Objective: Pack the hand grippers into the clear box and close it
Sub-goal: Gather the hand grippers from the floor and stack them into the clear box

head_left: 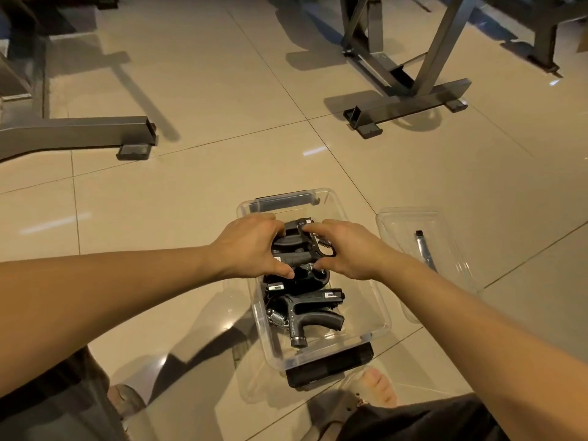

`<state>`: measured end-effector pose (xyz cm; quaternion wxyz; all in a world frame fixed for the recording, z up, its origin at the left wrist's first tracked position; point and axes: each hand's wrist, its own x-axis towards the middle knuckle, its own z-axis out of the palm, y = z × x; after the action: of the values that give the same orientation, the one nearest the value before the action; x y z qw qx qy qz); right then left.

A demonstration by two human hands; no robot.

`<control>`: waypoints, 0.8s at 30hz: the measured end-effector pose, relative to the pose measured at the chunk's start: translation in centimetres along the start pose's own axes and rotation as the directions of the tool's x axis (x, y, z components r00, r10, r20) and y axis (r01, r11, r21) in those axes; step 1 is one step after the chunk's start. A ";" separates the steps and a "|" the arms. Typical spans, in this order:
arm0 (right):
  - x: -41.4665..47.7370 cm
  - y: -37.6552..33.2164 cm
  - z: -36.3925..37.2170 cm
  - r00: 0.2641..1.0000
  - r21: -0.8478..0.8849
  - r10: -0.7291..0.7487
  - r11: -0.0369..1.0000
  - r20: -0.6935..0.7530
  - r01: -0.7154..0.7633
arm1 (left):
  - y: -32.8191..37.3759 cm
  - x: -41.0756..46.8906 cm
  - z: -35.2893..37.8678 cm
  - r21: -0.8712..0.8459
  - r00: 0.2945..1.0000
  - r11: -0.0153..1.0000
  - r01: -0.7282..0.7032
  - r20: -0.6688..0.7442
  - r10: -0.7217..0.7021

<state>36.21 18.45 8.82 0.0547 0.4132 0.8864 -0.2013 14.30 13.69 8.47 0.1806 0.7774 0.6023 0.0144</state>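
Bare toes (380, 388) sat just short of the clear box (383, 323), one hand gripper (305, 316) lying in its near end. Above its middle, left hand (251, 246) and right hand (353, 249) both curled round a second gripper (292, 257), seemingly gripping it. Lid (410, 224) rested right of the box.

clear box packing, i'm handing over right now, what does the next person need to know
Left hand and right hand: both grip the top hand gripper at the far half of the clear box.
Done: other hand grippers already lie inside the box.
Lid: off, on the floor to the right of the box.
Left: settle the held one in, fit the lid, close it.
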 end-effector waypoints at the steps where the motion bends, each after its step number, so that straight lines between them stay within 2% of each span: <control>1: 0.1 0.3 0.3 1.000 -0.002 0.008 1.000 0.005 -0.008 | -0.1 0.1 0.1 0.003 0.999 1.000 0.010 0.032 -0.010; 5: 0.9 1.3 2.0 0.997 -0.024 0.069 0.997 0.035 -0.068 | -2.2 -0.7 0.5 0.183 0.985 0.981 0.064 0.147 -0.091; 7: 1.3 1.7 3.1 0.993 -0.029 0.107 0.994 0.052 -0.106 | -3.3 -1.6 0.8 0.218 0.969 0.970 0.105 0.196 -0.149; 13: 1.9 1.5 5.5 0.978 0.046 0.186 0.981 0.090 -0.191 | -3.7 -2.8 1.6 0.124 0.969 0.984 0.132 0.193 -0.154; 24: 2.4 1.1 7.5 0.953 0.157 0.257 0.946 0.161 -0.282 | -4.6 -2.7 1.6 0.083 0.973 0.993 0.084 0.208 -0.099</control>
<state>34.92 17.78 0.94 0.1057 0.5190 0.7939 -0.2986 9.68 11.72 6.15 0.2153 0.7521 0.6149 -0.0991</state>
